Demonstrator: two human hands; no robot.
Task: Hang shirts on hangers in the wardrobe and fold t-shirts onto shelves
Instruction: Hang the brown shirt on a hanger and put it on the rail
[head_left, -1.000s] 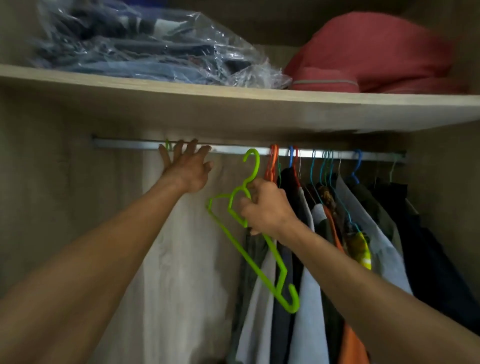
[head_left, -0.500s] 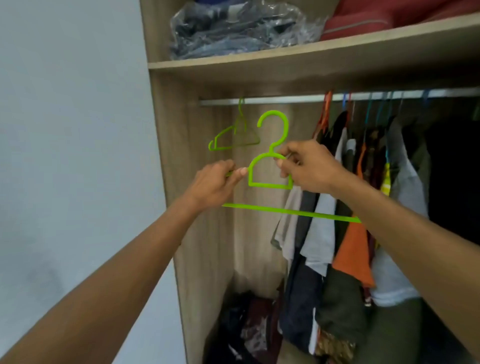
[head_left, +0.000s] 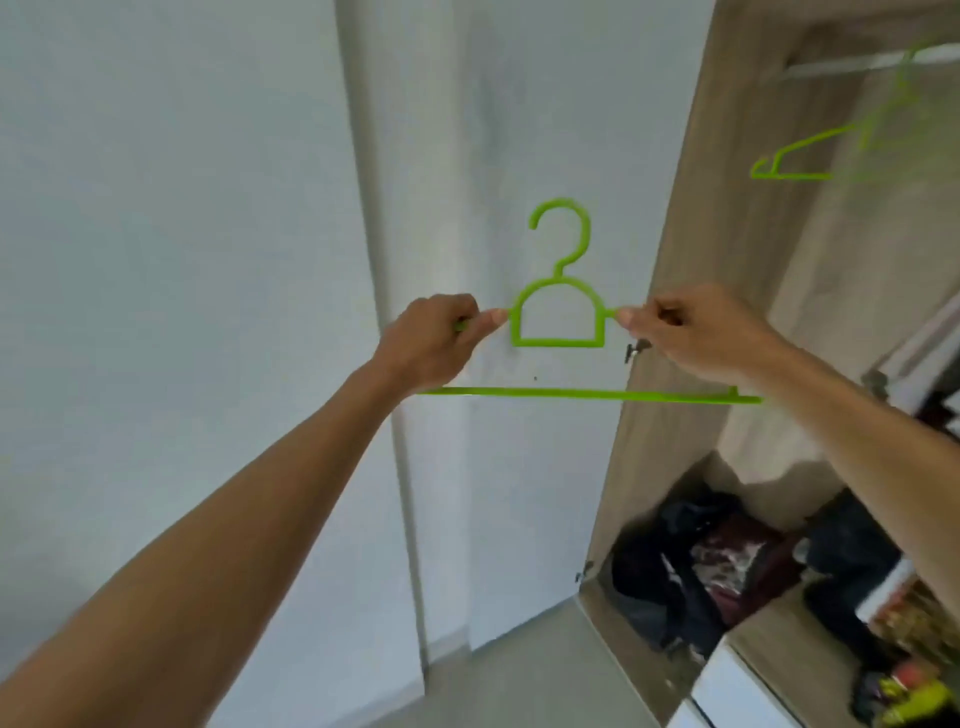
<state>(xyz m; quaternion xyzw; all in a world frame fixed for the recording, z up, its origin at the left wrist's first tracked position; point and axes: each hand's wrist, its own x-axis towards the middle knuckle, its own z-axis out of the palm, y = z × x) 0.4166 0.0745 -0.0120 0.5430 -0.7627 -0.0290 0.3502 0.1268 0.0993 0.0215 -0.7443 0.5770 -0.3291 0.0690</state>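
From the head camera, the green hanger (head_left: 558, 312) was up in front of the pale wall (head_left: 182, 260), held level between both hands, hook on top and upright. The left hand (head_left: 431, 338) pinched the left shoulder of the hanger, fingers curled round the thin plastic; the right hand (head_left: 696, 332) pinched the right shoulder in the same way. The long bottom bar ran straight across from left to right, passing below both wrists, its right end reaching in front of the wardrobe's side panel (head_left: 691, 260).

And the key line-up: the wardrobe lay off to the right, so the right hand was the nearer one to it. A second green hanger (head_left: 795, 161) hung high up inside on the rail (head_left: 852, 62), blurred. Dark clothes (head_left: 717, 566) lay heaped on the wardrobe floor, low right. No shirt was on the held hanger yet, so I'd judge the next move calls for a garment, and none showed within reach of either hand.
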